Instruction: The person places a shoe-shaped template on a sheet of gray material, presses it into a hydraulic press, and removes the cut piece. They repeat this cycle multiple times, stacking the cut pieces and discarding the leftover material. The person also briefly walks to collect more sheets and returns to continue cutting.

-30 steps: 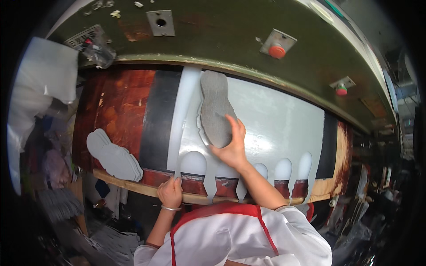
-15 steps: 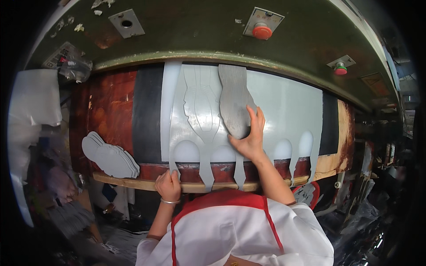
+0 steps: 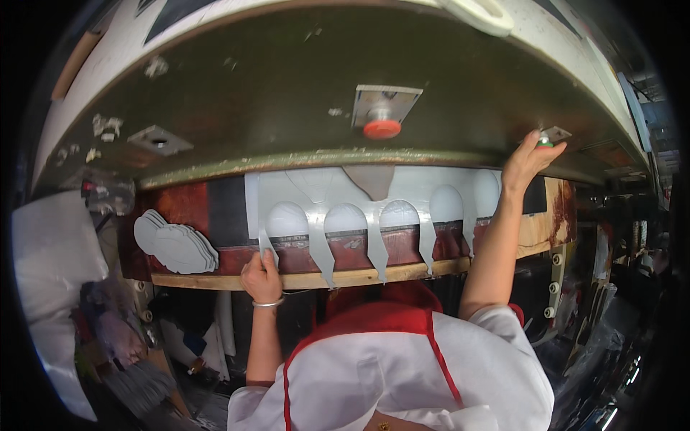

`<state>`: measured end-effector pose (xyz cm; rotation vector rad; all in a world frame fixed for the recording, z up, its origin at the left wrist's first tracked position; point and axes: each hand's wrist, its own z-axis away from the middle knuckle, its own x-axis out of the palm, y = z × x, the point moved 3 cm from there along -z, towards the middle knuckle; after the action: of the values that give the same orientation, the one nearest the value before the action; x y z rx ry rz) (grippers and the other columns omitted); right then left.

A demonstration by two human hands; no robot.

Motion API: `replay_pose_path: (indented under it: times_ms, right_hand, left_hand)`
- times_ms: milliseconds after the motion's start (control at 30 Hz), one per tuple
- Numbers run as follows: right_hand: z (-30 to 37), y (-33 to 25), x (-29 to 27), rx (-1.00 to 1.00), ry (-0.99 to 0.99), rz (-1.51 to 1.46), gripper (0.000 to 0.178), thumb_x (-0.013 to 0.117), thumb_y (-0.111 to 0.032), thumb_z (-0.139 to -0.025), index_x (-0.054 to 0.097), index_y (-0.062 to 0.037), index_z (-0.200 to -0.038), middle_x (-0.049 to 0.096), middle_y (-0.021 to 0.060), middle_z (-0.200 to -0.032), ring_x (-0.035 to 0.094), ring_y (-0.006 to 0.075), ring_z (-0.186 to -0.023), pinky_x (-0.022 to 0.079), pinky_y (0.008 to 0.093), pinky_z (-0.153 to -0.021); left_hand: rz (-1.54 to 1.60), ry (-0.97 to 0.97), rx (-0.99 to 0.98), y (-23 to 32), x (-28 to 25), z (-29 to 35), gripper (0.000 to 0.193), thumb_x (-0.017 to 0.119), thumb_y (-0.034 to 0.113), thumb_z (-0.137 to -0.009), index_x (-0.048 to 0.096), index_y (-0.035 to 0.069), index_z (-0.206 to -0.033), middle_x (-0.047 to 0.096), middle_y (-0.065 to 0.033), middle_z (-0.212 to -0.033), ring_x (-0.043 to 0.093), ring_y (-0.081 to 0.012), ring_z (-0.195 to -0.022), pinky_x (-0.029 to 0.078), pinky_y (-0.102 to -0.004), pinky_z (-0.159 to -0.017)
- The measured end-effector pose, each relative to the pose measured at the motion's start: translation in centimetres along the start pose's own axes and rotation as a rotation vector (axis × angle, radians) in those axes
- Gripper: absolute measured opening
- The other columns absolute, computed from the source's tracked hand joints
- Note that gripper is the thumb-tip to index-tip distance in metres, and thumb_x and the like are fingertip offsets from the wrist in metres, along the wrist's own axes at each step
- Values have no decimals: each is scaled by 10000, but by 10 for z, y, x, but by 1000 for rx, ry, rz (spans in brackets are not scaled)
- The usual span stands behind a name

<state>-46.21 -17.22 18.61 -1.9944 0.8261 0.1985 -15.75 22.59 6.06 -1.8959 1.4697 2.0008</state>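
Note:
My left hand (image 3: pixel 261 278) is closed on a hanging strip of the grey sheet (image 3: pixel 316 188), at the near edge of the table. The sheet lies under the green machine head, with rounded cutouts and narrow tongues hanging toward me. My right hand (image 3: pixel 530 162) is raised to the green push button (image 3: pixel 545 143) on the machine's front. Its thumb and fingers are spread around the button, and nothing is held in the palm. Flat on the sheet is a dark grey shaped plate (image 3: pixel 371 184), its rounded end showing and the rest hidden under the machine head.
At the left of the table lies a stack of grey cut pieces (image 3: pixel 177 243). A red push button (image 3: pixel 382 128) sticks out of the machine head (image 3: pixel 273 93) in the middle. A wooden rail (image 3: pixel 359 275) edges the table. Clear plastic (image 3: pixel 54 244) hangs at far left.
My right hand has left the dark grey plate and gone up and right to the green button. My left hand still grips the strip. The view has shifted, so the machine head now covers more.

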Motion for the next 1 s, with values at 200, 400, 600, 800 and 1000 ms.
replay_pose_path:
  times_ms: [200, 400, 600, 800, 1000]
  right_hand:
    - [14, 13, 2, -93, 14, -31, 937, 533, -408, -928, -47, 130, -1431, 25, 356, -1494, 48, 450, -1411, 64, 486, -1151]
    - [103, 14, -43, 92, -256, -170, 698, 629, -200, -885, 247, 57, -1410, 428, 269, -1329, 450, 338, -1216, 316, 448, -1056]
    - [198, 30, -68, -145, -594, -32, 205, 697, -124, -803, 656, -15, -972, 647, 126, -802, 593, 313, -820, 445, 426, -796]
    - [211, 20, -103, -235, -641, -63, 33, 690, -72, -767, 672, -44, -763, 648, 119, -762, 597, 309, -780, 451, 399, -759]
    - [195, -26, -54, -110, -597, -157, 568, 769, -157, -707, 543, -21, -1210, 552, 220, -1168, 492, 370, -1133, 417, 434, -949]
  left_hand:
    - [19, -28, -73, 10, 11, -47, 370, 513, 287, -951, 559, 31, -687, 560, -191, -595, 553, -393, -568, 394, -489, -539]
    - [86, -1, -98, 15, 2, -42, 368, 530, 295, -950, 553, 33, -692, 560, -196, -601, 559, -388, -564, 398, -463, -512]
    - [102, 12, -54, -8, 8, -32, 340, 516, 284, -959, 558, 36, -730, 564, -189, -620, 549, -383, -604, 400, -465, -556]
    - [67, 89, 129, -25, -8, 18, 319, 489, 238, -978, 504, 24, -741, 500, -131, -605, 488, -267, -549, 395, -398, -531]
    - [119, -209, -238, -20, -44, 74, 346, 476, 315, -974, 538, 28, -791, 557, -109, -554, 585, -288, -533, 450, -416, -560]
